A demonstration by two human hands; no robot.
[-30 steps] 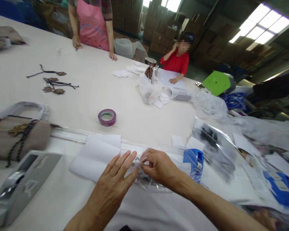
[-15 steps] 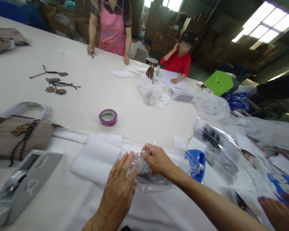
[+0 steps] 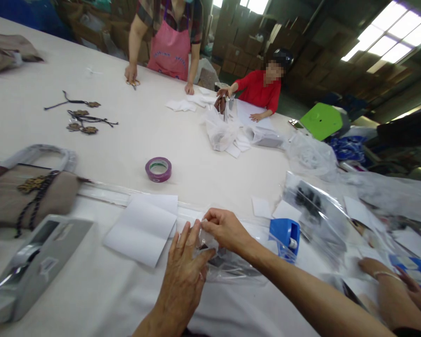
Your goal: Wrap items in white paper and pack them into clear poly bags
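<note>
Left hand, right hand on clear bag; white paper, blue dispenser beside.

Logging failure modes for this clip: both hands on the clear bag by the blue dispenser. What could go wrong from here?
1. The clear bag is crumpled; the right hand only pinches its edge while the left hand presses flat, so the film might slip or tear.
2. The blue tape dispenser sits close beside the right wrist; a sweep could knock it.
3. A co-worker's hand works among loose bags nearby; piles may mix.
</note>
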